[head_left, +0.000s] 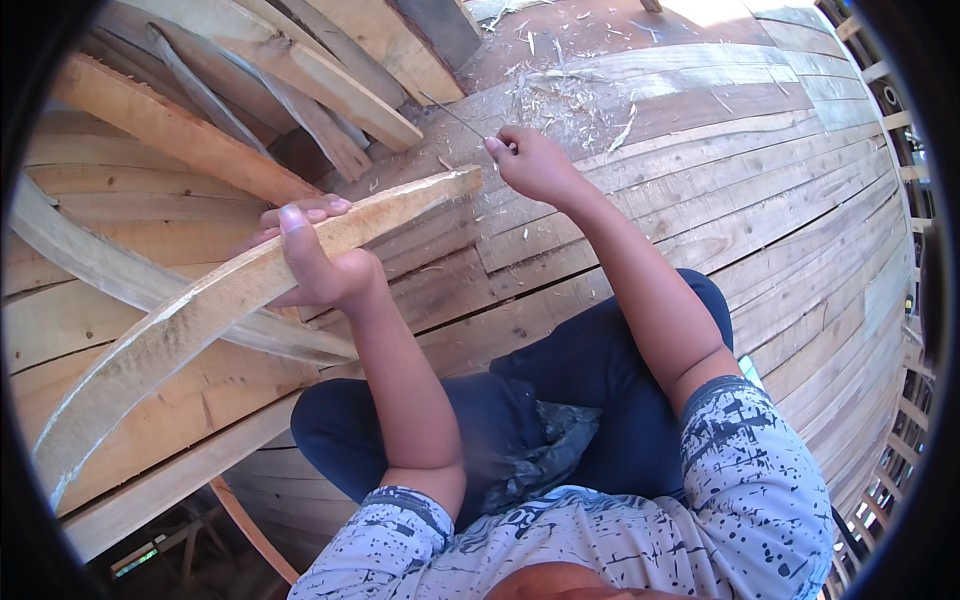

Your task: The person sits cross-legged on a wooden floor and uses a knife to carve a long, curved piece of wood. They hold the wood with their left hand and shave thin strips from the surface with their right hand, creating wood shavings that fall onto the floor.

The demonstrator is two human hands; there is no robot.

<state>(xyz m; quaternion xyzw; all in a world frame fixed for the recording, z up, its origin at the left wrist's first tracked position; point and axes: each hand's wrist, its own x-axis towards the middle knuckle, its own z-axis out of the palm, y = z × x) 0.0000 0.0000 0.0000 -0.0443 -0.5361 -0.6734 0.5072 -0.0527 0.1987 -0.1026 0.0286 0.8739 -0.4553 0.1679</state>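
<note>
My left hand (325, 262) is wrapped round a long curved wooden plank (200, 318), its thumb over the upper edge. The plank bends from the lower left up to a narrow end near my right hand, with pale, rough-cut patches along its edge. In a closed fist, my right hand (537, 168) grips a thin, dark, straight tool (458, 117) that points up and left, apart from the plank's end. Only a narrow line of that tool shows, so its kind is unclear, and its handle is hidden in my fingers.
Sloping wooden beams (190, 130) stand at the upper left. Another curved timber (110, 272) passes under the held plank. Wood shavings (570, 95) lie scattered over the plank floor (640, 235) beyond my right hand. A dark gap (160, 550) opens at the lower left.
</note>
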